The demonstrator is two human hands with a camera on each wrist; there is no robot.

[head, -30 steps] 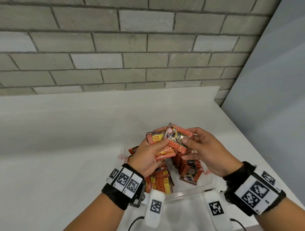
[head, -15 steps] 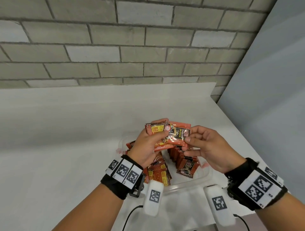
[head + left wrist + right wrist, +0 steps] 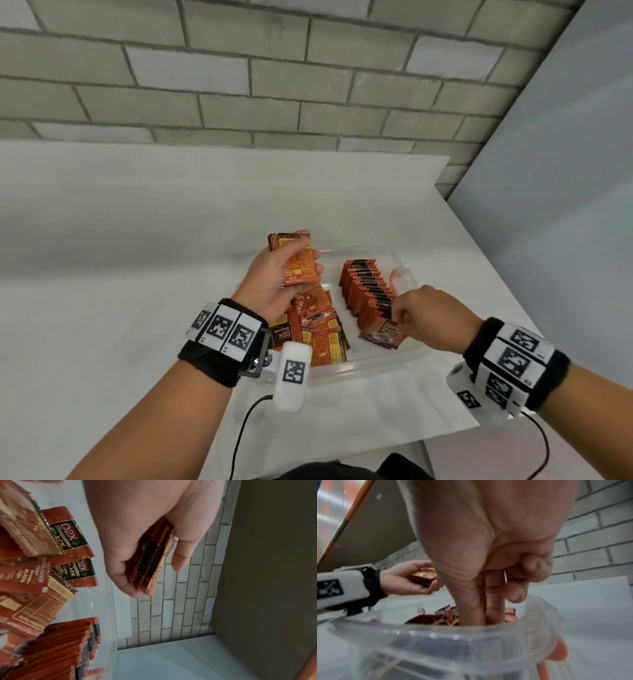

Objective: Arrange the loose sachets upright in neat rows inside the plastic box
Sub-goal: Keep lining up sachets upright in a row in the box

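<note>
Our right hand (image 3: 424, 317) pinches a coffee sachet (image 3: 383, 334) into the near end of the upright row (image 3: 366, 291) in the plastic box (image 3: 359, 365); we should seat it vertical. Our left hand (image 3: 274, 281) grips a spare stack (image 3: 294, 262) above the loose pile (image 3: 315, 329).
</note>
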